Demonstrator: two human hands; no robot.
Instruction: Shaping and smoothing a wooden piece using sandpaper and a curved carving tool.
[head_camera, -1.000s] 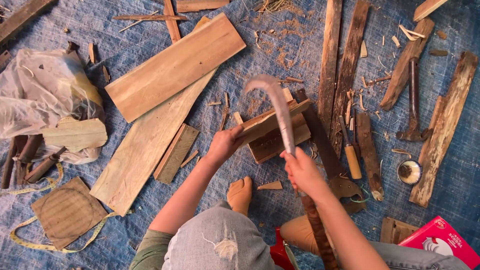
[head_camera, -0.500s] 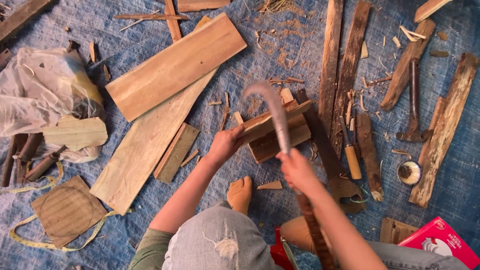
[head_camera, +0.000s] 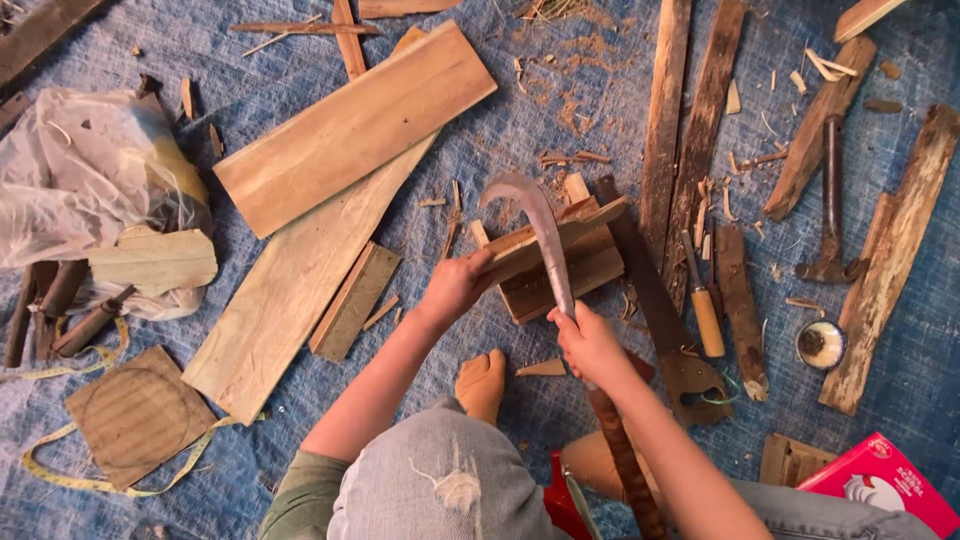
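While crouched over the blue tarp (head_camera: 200, 60), grips the near end of a narrow wood strip (head_camera: 600, 217) with the left hand (head_camera: 455, 285), wrapped fully around it, seemingly to stop it from skidding. Rests that strip across a thicker wood block (head_camera: 575, 275), which lifts it off the ground and gives it a firm bed. Closes the right hand (head_camera: 590, 345) on the handle of a curved blade (head_camera: 540, 230), close up where handle meets steel, probably for finer control. Lays the blade over the strip, hooked tip pointing away from the body and well clear of the left hand's knuckles. Cannot tell whether the edge touches the wood or hovers just above it. Keeps a bare foot (head_camera: 482, 385) just behind the block, near the work.

Keeps tools within the right arm's reach: a hand saw (head_camera: 650, 300) just beside the block, a yellow-handled chisel (head_camera: 705, 315) next to it, a hammer (head_camera: 830, 200) farther out among dark weathered slats. Leaves the pale stock to the left: a broad plank (head_camera: 355, 125) lying on a longer plank (head_camera: 290, 300), well apart from the cutting spot. Farther left, a crumpled plastic bag (head_camera: 80, 170), and a yellow measuring tape (head_camera: 60, 470) looped around a brown panel (head_camera: 135, 415).
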